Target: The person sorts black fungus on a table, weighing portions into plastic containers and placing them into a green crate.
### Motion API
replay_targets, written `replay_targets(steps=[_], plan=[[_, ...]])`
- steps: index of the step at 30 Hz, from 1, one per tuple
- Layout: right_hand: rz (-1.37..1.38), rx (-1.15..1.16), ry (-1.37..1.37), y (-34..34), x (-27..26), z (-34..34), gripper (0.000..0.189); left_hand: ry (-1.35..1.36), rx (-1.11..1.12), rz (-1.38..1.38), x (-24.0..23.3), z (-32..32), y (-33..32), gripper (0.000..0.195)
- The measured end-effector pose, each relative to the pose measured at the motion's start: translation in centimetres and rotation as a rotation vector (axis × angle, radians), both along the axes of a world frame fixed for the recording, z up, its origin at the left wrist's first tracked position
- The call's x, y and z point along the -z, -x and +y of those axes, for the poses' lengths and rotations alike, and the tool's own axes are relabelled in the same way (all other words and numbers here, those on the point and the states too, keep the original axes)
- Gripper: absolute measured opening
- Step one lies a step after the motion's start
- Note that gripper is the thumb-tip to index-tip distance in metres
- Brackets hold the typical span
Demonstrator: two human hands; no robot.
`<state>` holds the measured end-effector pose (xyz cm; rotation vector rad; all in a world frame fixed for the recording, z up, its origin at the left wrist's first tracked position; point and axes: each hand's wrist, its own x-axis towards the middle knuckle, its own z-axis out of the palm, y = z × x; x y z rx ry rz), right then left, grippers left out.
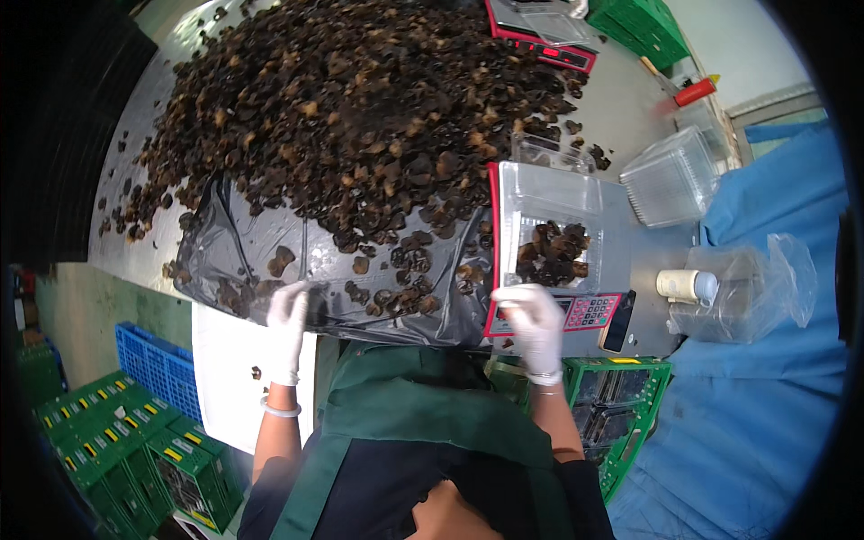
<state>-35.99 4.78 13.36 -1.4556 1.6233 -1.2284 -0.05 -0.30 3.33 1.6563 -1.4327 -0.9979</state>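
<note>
My left hand, in a white glove, hovers at the near edge of a black plastic sheet. Its fingers are slightly apart, with nothing visible in them; loose dark fungus pieces lie beside it. My right hand, also gloved, is over the front left corner of a red-framed digital scale and partly covers its display. Its fingertips are bent and blurred, so their grip is unclear. On the scale sits an open clear plastic box with brown-black fungus pieces in its near half.
A large fungus heap covers the metal table. Stacked clear boxes, a phone, a pale bottle and a plastic bag are right. A second scale stands behind; green crates sit lower left.
</note>
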Motion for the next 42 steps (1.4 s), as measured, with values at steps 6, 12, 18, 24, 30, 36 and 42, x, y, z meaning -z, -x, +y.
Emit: replay_targets(steps=[6, 12, 18, 24, 30, 36, 42], plan=[[0.388, -0.262, 0.068, -6.4, 8.3, -2.1, 0.046, 0.244, 0.436, -0.222, 1.0, 1.5, 5.2, 0.025], [0.488, -0.328, -0.049, -7.7, 12.4, -3.1, 0.041, 0.231, 0.702, -0.427, 2.8, -1.0, 9.0, 0.036], [-0.598, -0.021, -0.499, -4.9, 13.6, -3.1, 0.025, -0.236, 0.345, 0.258, 2.2, -2.6, 6.3, 0.016], [-0.728, -0.072, -0.459, -6.5, 11.5, -2.4, 0.029, -0.363, 0.043, 0.881, 1.3, -3.9, 0.1, 0.024], [0.105, -0.372, -0.111, -10.8, 8.4, -6.2, 0.055, -0.303, -0.013, 1.134, 1.6, -3.4, -5.6, 0.024], [0.785, -0.21, -0.049, -10.1, 12.4, -8.7, 0.056, -0.362, -0.045, 1.21, 1.8, -1.9, -5.6, 0.025], [0.242, -0.231, -0.014, -9.8, 14.0, -5.8, 0.023, -0.392, -0.039, 1.215, 2.1, -0.9, -6.7, 0.025]])
